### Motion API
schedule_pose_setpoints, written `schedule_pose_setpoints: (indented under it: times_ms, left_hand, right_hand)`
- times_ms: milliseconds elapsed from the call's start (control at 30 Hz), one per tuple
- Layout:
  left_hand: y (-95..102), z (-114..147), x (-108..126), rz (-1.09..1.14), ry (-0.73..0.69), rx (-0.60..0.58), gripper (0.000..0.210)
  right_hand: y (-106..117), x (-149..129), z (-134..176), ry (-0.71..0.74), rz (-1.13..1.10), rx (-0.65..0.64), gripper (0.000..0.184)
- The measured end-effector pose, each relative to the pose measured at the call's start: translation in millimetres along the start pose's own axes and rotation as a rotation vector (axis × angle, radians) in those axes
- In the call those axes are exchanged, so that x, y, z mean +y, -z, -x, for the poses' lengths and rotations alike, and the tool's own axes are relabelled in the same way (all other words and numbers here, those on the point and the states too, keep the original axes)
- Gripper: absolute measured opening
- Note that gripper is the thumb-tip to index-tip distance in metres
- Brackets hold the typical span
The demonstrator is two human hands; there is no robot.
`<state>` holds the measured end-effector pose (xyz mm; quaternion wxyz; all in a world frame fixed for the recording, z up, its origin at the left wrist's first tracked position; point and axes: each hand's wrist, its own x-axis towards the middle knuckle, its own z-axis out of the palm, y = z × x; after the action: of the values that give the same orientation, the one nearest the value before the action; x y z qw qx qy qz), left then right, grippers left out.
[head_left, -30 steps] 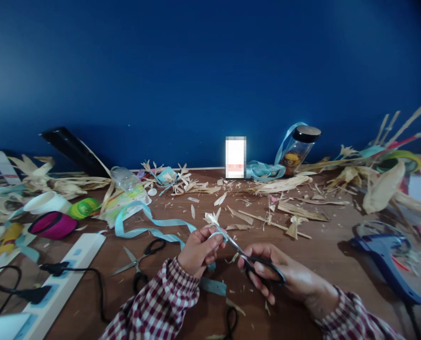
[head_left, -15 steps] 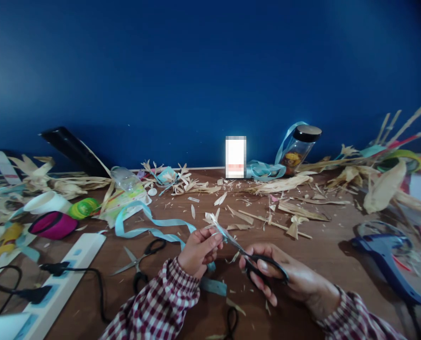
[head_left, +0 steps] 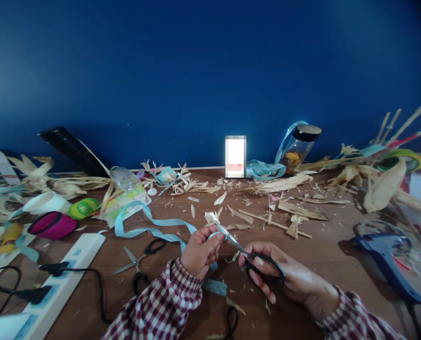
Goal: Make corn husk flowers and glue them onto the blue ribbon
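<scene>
My left hand (head_left: 201, 252) is closed, thumb and fingers pinching a small pale husk piece (head_left: 211, 217) that pokes out past the fingertips. A pale bluish strip shows at the pinch; whether it belongs to the ribbon I cannot tell. Light blue ribbon (head_left: 161, 223) runs in a loop from the left to behind this hand, and a ribbon end (head_left: 214, 286) lies below it. My right hand (head_left: 291, 271) grips black-handled scissors (head_left: 237, 244), fingers in the loops. Their blades point up and left, close together, at the pinched piece beside my left fingertips.
Second scissors (head_left: 136, 263) lie open left of my hands, near a white power strip (head_left: 72, 267) with black plugs. A blue glue gun (head_left: 387, 259) lies at right. Husk scraps (head_left: 302, 210) litter the table. A black-lidded jar (head_left: 298, 146) leans by the blue wall.
My left hand has shifted slightly right and up, closer to the scissors. The scissors' handles have moved slightly left, and the blades still meet the piece at my left fingertips.
</scene>
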<state>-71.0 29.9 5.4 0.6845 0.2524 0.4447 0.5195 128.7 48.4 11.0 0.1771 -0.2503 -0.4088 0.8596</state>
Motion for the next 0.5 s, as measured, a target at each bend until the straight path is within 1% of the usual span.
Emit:
schedule_pose_setpoints:
  times_ms: [167, 367, 500]
  left_hand:
    - [-1.6, -0.6, -0.3, -0.001, 0.013, 0.041, 0.04]
    - [-0.5, -1.4, -0.9, 0.003, -0.01, 0.008, 0.04]
    - [0.1, -1.8, -0.4, 0.009, -0.016, -0.01, 0.041]
  right_hand:
    - [-1.7, -1.5, 0.1, 0.003, -0.008, 0.005, 0.035]
    - [-1.6, -2.2, 0.5, -0.009, 0.009, 0.009, 0.037]
    - [-2.2, -3.4, 1.5, -0.004, 0.026, 0.012, 0.035]
